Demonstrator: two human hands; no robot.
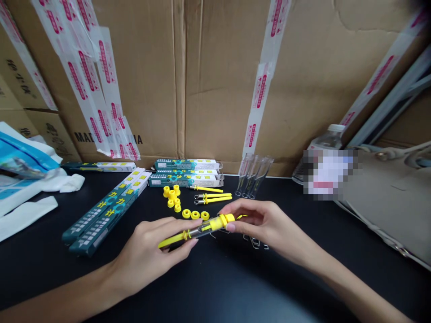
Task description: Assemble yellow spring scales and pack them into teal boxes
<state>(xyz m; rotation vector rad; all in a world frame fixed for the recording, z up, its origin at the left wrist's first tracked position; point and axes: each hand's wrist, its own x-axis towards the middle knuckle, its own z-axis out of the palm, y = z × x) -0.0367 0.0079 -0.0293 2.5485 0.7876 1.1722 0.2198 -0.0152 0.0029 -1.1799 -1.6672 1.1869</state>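
Observation:
A clear tube with yellow parts and a spring inside (204, 228) is held slanting between both hands, its yellow cap toward the right. My left hand (160, 244) wraps round its lower left part, where a yellow rod shows. The fingers of my right hand (257, 220) pinch the yellow cap end. Behind the tube lie yellow rings (195, 215) and a cluster of small yellow caps (172, 195). Yellow rods with metal hooks (215, 197) are farther back. Bent metal hooks (255, 242) lie partly hidden below my right hand.
Green and white boxes (107, 208) lie at left, with more boxes (185, 179) at the back. Clear tubes (253, 177) lean near the cardboard (222, 89). Plastic packaging (27, 179) is far left; a bottle (328, 139) and grey bag (390, 193) stand right on the black table (202, 296).

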